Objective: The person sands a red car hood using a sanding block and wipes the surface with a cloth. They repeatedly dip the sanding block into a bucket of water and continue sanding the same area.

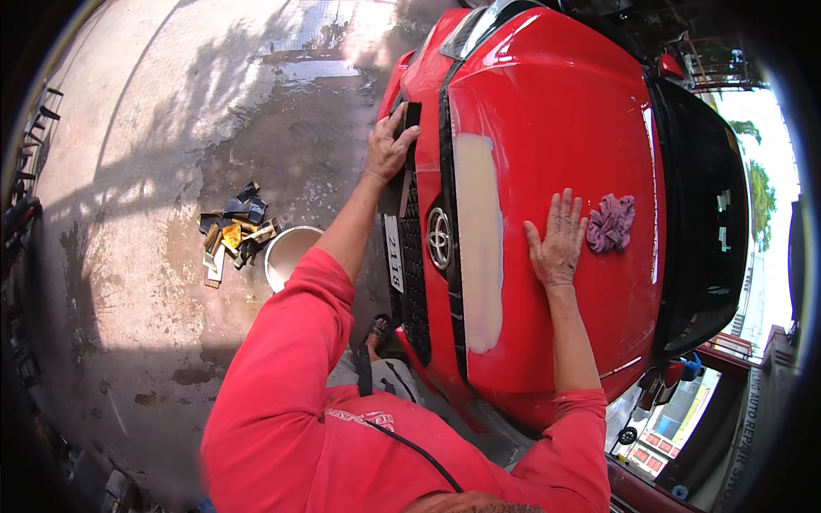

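A red car's hood point(573, 111) fills the right half of the head view. Along its front edge runs a long beige patch of filler point(479, 248) with a dull, scuffed border. My left hand point(390, 147) reaches out to the front of the car near the grille and grips a small dark block point(412, 116), which looks like a sanding block. Its lower side is hidden by my fingers. My right hand point(560, 239) rests flat on the hood, fingers stretched, holding nothing. Just beyond its fingertips lies a crumpled purple rag point(611, 224).
A white bucket point(291, 252) stands on the ground left of the car, partly behind my left arm. Beside it lies a pile of dark and yellow scraps and blocks point(235, 231). The grille point(416, 299) is directly in front of me. Wet patches mark the concrete ground point(162, 282).
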Tool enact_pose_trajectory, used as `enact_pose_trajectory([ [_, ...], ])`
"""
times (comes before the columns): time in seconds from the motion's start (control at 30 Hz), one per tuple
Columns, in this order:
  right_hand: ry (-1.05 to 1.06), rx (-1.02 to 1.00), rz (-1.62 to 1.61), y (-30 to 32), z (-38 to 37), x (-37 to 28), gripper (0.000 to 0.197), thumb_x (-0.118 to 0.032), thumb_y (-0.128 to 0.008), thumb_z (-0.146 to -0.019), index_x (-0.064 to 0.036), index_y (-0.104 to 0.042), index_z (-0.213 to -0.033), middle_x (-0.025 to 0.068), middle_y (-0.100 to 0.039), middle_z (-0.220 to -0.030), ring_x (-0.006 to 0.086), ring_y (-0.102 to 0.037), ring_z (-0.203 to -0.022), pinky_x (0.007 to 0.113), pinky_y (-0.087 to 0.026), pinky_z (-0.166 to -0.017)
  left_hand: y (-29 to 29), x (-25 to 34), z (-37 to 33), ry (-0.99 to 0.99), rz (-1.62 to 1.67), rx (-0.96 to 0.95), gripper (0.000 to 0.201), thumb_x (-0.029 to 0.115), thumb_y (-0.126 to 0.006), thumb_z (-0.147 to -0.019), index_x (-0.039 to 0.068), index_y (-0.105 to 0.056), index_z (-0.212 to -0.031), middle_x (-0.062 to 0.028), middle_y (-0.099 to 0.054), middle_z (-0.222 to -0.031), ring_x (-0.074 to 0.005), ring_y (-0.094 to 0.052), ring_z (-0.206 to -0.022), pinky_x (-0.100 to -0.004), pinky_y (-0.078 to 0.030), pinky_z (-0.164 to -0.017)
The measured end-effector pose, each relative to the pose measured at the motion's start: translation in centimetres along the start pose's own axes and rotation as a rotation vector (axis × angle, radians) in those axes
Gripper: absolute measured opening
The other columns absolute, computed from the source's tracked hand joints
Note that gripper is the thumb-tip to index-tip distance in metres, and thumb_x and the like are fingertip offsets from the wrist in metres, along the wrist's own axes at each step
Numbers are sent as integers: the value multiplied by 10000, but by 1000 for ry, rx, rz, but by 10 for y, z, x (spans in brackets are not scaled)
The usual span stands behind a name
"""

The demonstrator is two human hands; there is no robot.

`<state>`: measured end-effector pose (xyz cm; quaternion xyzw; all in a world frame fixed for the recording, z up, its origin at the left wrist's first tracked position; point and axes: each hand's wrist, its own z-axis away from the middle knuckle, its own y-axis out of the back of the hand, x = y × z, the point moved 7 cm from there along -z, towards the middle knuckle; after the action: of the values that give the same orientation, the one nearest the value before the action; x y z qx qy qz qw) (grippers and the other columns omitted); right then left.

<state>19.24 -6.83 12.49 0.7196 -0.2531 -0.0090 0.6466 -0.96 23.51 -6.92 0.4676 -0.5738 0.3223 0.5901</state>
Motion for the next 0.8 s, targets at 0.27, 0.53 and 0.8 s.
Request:
enact_pose_trajectory([
  [0.27, 374, -188, 29, -45, -74, -139, 1040, -749, -525, -983, -13, -318, -1687, 158, -178, -1809, 335, -93, -1686, 612, -30, -1340, 252, -254, 396, 721, -266, -252, 684, 430, -718, -912, 157, -620, -1532, -291, -740, -1262, -430, -699, -1227, -464, -517, -1078],
  [0.53, 310, -143, 193, -65, -183, -161, 1114, -826, -445, -973, -19, -238, -1713, 154, -181, -1810, 323, -95, -1686, 557, -60, -1352, 460, -230, 692, 1379, -586, -118, 661, 493, -674, -896, 339, -616, -1536, -175, -701, -1433, -371, -638, -1359, -460, -460, -1151],
  [0.8, 378, -107, 127, -48, -59, -155, 1214, -896, -418, -935, 39, -249, -1691, 217, -200, -1789, 368, -91, -1680, 520, -46, -1359, 381, -225, 638, 1208, -370, -56, 696, 479, -669, -922, 248, -583, -1573, -197, -663, -1487, -377, -608, -1400, -436, -446, -1164],
])
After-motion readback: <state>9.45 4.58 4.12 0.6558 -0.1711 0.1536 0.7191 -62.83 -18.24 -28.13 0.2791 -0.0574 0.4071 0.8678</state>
